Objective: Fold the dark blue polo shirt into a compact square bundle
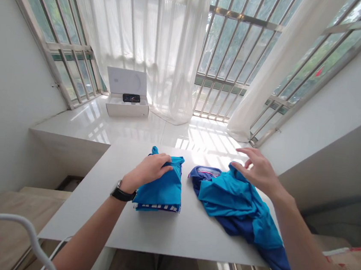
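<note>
A neat stack of folded garments, with a bright blue shirt (160, 188) on top and white-patterned dark blue cloth at its lower edge, lies at the table's middle. My left hand (151, 170), with a black-strapped watch on the wrist, rests on that shirt, its fingers and thumb closed on the upper edge near the collar. To the right, a crumpled bright blue shirt (235, 196) lies over a dark blue polo shirt (207, 173). At the top of this pile is my right hand (256, 168), fingers apart, the thumb by the bright blue fabric; whether it touches is unclear.
The white table (88, 211) adjoins a glossy window ledge (164, 131). An opened white box (126, 110) with a dark phone-like device (131, 98) stands there. Sheer curtains (181, 66) hang before barred windows. A white curved tube (13, 219) crosses the lower left.
</note>
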The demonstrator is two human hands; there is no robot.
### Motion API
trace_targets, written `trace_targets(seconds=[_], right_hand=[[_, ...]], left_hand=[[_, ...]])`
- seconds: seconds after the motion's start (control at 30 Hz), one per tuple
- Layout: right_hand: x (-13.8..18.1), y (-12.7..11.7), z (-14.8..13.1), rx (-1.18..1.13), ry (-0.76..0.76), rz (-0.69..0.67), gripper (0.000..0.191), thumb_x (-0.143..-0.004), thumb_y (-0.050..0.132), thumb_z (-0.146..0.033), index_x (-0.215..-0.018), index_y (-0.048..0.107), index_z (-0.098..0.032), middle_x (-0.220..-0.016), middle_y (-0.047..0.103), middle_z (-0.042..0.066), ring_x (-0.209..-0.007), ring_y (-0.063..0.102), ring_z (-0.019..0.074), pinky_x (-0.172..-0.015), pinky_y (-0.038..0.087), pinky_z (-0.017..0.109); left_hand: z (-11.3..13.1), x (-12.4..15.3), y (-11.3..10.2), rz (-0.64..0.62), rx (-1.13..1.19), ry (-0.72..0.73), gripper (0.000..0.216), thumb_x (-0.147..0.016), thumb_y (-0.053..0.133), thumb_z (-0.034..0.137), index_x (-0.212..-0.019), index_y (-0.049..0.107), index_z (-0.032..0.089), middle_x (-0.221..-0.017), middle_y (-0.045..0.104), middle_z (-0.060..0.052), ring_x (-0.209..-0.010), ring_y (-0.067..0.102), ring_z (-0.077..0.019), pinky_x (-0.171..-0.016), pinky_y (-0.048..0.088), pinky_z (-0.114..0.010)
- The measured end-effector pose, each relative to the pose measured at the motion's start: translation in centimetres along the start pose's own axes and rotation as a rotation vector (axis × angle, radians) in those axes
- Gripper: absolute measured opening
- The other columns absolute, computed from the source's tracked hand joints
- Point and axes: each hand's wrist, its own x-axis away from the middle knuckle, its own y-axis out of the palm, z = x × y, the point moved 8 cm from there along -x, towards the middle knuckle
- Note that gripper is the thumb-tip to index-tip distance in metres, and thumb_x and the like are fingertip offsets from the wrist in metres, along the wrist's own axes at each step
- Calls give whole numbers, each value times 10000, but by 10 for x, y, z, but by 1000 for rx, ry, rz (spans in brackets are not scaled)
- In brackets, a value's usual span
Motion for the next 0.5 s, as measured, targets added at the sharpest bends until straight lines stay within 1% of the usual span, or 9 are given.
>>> trace_targets(seconds=[0.07,0.1,0.13,0.2,0.27,0.3,0.37,0.43,0.5], right_hand=[[6,29,-60,-300,-157,-230,671,-777,706,-514,-1372,510,-273,-1311,562,115,-666,605,142,-605,525,316],[9,42,-86,-399,-203,-345,752,-762,731,-512,-1423,449,-291,-1205,616,86,-664,597,140,-575,512,294],[13,52,-108,-461,-233,-455,760,-749,750,-509,-1414,449,-297,-1094,648,50,-642,580,132,-556,498,277],[21,67,-137,-490,-297,-651,576,-744,761,-508,-1233,590,-255,-835,631,-21,-594,531,116,-515,450,249],[23,68,-144,-453,-354,-730,331,-789,725,-511,-883,666,-199,-633,520,-60,-545,458,96,-482,383,233],[20,62,-138,-436,-364,-703,336,-817,699,-508,-745,639,-185,-577,467,-65,-531,427,90,-474,357,232],[8,36,-115,-455,-315,-515,394,-855,660,-503,-643,602,-177,-549,451,-56,-526,417,89,-469,351,235],[-4,-3,-79,-546,-183,-215,354,-846,670,-510,-718,654,-180,-598,540,-30,-547,481,107,-477,400,248],[-7,-47,-42,-647,-54,167,290,-809,720,-497,-812,701,-208,-665,615,-8,-586,543,139,-517,462,286]], left_hand=[[43,3,-13,82,152,166,168,-976,493,350,-930,581,214,-918,621,-41,-800,586,-188,-721,461,-294],[62,5,-19,125,212,241,152,-984,489,337,-943,565,212,-939,607,-39,-815,578,-176,-738,469,-292],[77,6,-26,179,263,303,134,-989,489,323,-949,550,211,-955,598,-39,-833,573,-169,-756,476,-292],[93,10,-38,296,336,374,102,-993,493,297,-953,530,211,-964,586,-37,-859,569,-161,-780,487,-296],[88,12,-45,390,377,377,80,-993,498,289,-985,522,214,-989,583,-39,-869,576,-155,-785,502,-299],[78,12,-44,410,376,355,86,-994,496,295,-1021,520,216,-1032,584,-48,-865,583,-152,-780,511,-301],[48,9,-35,369,306,267,152,-999,479,312,-1116,512,222,-1165,576,-79,-900,603,-161,-795,526,-320],[9,5,-13,213,127,134,213,-994,470,323,-1171,531,222,-1244,576,-100,-1021,606,-209,-871,518,-368],[-32,6,12,14,-73,-22,256,-971,498,347,-1171,575,207,-1228,614,-113,-1133,577,-276,-945,482,-424]])
